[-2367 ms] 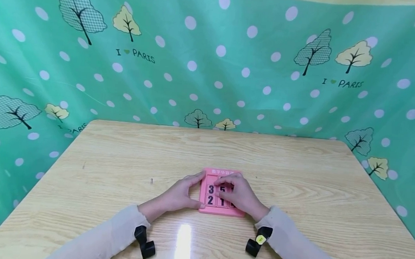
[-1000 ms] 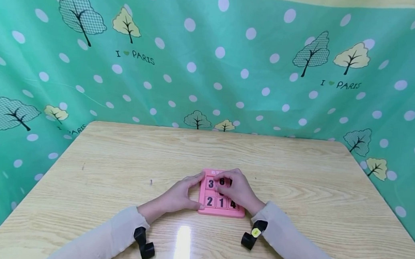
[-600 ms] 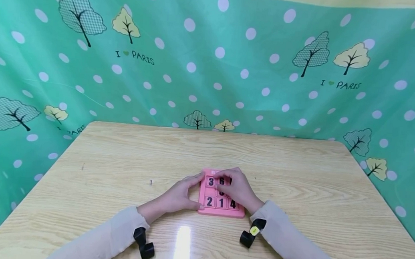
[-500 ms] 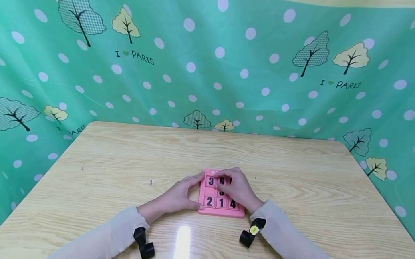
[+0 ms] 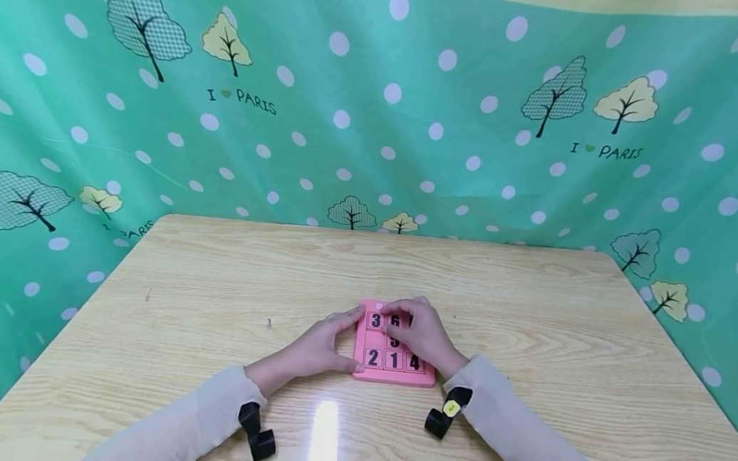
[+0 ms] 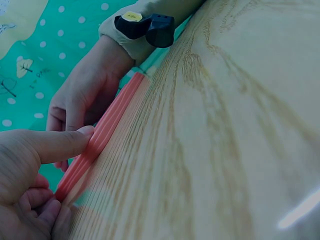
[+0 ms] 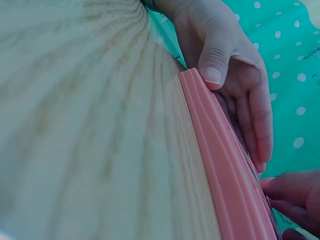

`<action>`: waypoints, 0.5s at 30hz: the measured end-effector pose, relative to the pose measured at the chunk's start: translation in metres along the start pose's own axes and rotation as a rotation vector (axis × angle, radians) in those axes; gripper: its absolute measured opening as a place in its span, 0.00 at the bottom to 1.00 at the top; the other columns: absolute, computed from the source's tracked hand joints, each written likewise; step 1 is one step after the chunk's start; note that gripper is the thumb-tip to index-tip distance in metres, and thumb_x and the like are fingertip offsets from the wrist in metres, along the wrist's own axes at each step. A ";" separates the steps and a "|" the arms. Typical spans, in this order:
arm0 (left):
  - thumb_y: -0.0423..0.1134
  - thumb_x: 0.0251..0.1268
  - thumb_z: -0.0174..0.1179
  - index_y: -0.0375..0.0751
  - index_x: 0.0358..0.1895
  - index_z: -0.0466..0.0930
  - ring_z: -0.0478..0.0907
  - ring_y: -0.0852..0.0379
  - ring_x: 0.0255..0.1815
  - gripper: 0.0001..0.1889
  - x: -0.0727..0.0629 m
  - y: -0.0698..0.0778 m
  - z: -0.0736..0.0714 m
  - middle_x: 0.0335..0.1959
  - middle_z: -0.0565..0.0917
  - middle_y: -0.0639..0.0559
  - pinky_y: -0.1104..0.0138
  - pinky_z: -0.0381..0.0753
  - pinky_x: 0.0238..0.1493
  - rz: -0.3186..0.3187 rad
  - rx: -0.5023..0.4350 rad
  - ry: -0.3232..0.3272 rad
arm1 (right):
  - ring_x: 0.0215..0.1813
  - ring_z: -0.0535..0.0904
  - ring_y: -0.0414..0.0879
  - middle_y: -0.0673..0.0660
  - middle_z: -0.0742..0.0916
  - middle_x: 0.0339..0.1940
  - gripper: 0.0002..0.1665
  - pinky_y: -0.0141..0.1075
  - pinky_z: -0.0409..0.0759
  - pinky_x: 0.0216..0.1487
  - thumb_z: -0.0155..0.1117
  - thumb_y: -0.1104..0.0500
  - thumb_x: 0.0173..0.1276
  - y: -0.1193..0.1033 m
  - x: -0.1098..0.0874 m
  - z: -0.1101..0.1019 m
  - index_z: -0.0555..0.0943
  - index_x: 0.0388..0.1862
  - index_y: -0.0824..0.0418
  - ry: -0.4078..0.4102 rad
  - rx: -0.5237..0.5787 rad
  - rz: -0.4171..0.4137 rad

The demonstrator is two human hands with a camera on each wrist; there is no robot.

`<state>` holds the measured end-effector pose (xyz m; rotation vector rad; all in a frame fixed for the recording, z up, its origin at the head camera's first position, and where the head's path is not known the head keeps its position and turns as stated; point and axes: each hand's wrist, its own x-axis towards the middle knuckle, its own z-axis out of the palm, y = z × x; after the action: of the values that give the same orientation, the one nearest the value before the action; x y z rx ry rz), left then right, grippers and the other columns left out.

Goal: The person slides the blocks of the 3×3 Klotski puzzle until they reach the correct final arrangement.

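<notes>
A pink sliding number puzzle lies flat on the table. My left hand grips its left side, thumb at the near corner and fingers at the far one. My right hand is over the board, thumb and index finger pinching at the 3 tile in the far left cell. The cell below that tile is bare. Tiles 2, 1 and 4 form the near row; 6 and 5 show partly. The right hand hides the rest. Both wrist views show the puzzle's edge side-on.
The puzzle rests on a wood-grain table. Behind it hangs a green dotted curtain printed with trees. Each sleeve carries a black wrist camera, one on the left and one on the right. A light reflection shines on the near tabletop.
The 3 tile has slid away from me, from the left middle cell up to the far left cell, with my right hand following. My left hand has stayed on the puzzle's side.
</notes>
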<state>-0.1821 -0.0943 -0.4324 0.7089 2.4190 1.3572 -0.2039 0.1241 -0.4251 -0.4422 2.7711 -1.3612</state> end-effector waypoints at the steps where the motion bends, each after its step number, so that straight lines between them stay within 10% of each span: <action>1: 0.42 0.47 0.73 0.39 0.73 0.53 0.51 0.46 0.74 0.50 0.000 0.000 0.000 0.74 0.56 0.47 0.51 0.50 0.72 0.002 0.000 0.000 | 0.46 0.71 0.44 0.48 0.83 0.40 0.15 0.41 0.72 0.49 0.71 0.64 0.55 0.000 0.000 0.000 0.85 0.42 0.53 0.001 0.002 0.001; 15: 0.41 0.47 0.73 0.38 0.73 0.53 0.50 0.47 0.74 0.50 -0.001 0.002 0.000 0.74 0.55 0.47 0.52 0.51 0.72 0.000 -0.001 -0.004 | 0.46 0.71 0.44 0.48 0.84 0.41 0.15 0.41 0.72 0.49 0.71 0.62 0.56 0.000 -0.001 -0.002 0.85 0.44 0.54 -0.008 0.007 -0.008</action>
<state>-0.1808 -0.0938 -0.4306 0.7111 2.4144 1.3557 -0.2033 0.1263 -0.4237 -0.4583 2.7600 -1.3672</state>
